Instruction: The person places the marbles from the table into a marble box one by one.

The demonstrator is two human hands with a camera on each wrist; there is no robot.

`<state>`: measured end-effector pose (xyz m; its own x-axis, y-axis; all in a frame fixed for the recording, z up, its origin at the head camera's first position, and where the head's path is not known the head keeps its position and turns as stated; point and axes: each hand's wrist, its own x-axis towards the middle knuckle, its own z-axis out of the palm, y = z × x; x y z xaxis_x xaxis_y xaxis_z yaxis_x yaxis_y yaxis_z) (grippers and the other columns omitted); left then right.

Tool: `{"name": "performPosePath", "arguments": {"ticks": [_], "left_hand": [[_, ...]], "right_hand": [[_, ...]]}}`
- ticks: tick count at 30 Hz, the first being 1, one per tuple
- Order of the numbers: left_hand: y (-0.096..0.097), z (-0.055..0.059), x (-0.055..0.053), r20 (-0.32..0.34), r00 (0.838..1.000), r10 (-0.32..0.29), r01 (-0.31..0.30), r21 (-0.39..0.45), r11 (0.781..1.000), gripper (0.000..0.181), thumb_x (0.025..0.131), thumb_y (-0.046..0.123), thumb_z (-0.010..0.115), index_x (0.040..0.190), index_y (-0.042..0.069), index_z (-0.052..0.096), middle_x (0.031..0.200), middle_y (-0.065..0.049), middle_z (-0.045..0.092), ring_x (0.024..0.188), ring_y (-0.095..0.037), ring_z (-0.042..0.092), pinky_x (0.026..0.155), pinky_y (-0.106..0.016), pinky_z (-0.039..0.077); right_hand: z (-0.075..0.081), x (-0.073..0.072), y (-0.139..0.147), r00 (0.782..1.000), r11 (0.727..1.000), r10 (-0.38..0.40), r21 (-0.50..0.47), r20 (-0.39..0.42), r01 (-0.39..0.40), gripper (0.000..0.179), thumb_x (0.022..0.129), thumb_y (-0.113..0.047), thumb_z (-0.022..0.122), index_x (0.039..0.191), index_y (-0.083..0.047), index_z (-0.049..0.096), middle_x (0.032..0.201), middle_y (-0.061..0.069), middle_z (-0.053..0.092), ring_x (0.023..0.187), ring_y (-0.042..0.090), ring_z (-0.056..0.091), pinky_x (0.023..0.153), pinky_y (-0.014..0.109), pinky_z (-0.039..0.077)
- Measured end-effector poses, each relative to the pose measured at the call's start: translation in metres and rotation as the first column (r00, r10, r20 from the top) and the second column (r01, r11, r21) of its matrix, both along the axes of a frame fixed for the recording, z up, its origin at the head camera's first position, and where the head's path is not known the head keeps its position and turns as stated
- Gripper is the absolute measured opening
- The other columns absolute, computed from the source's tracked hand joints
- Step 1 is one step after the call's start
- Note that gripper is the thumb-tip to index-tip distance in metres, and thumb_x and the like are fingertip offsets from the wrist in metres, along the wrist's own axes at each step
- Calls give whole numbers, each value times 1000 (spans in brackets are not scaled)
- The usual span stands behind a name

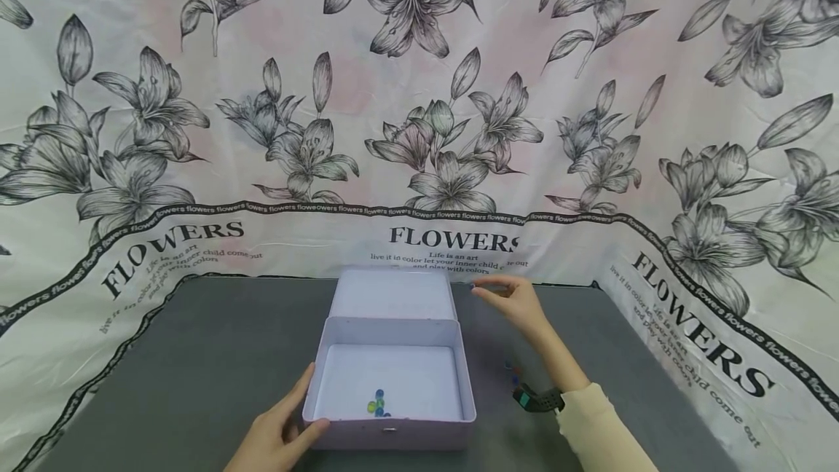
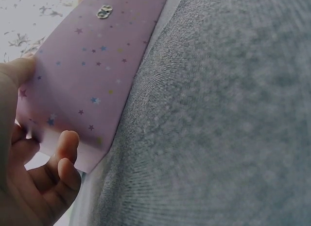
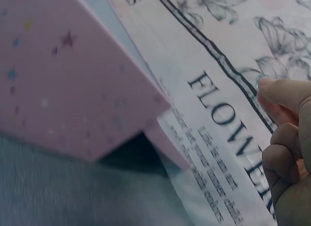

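Observation:
A lidded box (image 1: 390, 434), pink-purple with small printed stars outside and pale inside, stands with its lid (image 1: 393, 293) tipped back. Several blue, green and yellow glass marbles (image 1: 379, 403) lie on its floor near the front wall. My left hand (image 1: 278, 425) grips the front left corner, thumb at the front rim and fingers along the side; the left wrist view shows the metal clasp (image 2: 104, 11) on the front. Beyond the box's right side, my right hand (image 1: 514, 303) is raised and pinches a small marble (image 3: 261, 82) between thumb and forefinger.
A few more small blue and reddish marbles (image 1: 515, 379) lie on the grey table (image 1: 229, 355) right of the box, beside the dark wristband (image 1: 539, 399). A flower-printed cloth (image 1: 452, 239) hangs behind and along both sides of the table.

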<state>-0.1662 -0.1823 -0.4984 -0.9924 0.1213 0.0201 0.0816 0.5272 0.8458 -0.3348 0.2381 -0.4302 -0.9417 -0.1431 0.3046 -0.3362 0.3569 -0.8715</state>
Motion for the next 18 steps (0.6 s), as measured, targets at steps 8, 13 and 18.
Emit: {"name": "performPosePath", "arguments": {"ticks": [8, 13, 18], "left_hand": [[1, 0, -1, -24, 999, 22, -22, -18, 1000, 90, 91, 41, 84, 166, 21, 39, 120, -5, 63, 54, -4, 40, 52, -22, 38], [-1, 1, -1, -41, 999, -7, 7, -9, 1000, 88, 93, 38, 83, 167, 19, 38, 122, -8, 64, 54, -4, 40, 52, -22, 39], [-2, 0, 0, -50, 998, -26, 26, 3, 1000, 88, 94, 37, 82, 167, 17, 37, 127, -10, 63, 53, -3, 39, 52, -22, 39]], "right_hand": [[12, -12, -50, 993, 993, 121, 1, -5, -121, 26, 97, -17, 80, 119, -3, 79, 132, 16, 72, 91, 20, 79, 74, 29, 53], [22, -19, -78, 987, 987, 160, 18, -15, -160, 24, 98, -15, 78, 119, -4, 80, 128, 14, 74, 62, 7, 67, 60, 22, 44], [30, -24, -101, 981, 981, 191, 29, -16, -191, 24, 97, -16, 79, 119, -6, 80, 128, 12, 74, 67, 11, 70, 65, 27, 50]]}}
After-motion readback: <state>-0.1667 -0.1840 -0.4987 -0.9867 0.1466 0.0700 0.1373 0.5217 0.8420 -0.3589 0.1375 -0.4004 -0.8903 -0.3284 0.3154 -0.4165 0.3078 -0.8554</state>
